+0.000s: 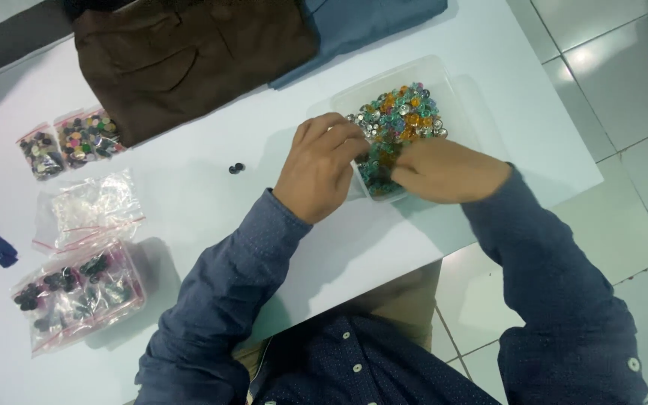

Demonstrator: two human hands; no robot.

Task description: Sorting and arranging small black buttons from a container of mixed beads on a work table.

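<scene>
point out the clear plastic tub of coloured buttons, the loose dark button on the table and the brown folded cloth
clear plastic tub of coloured buttons (455,90): head view, bare right wall
loose dark button (236,168): head view, its middle
brown folded cloth (189,60): head view, centre of the fabric

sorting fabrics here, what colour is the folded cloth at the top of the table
Dark brown cloth, beside a blue-grey one; head view.

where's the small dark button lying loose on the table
In the head view, the dark button lies alone on the white table, just beyond the left hand.
</scene>
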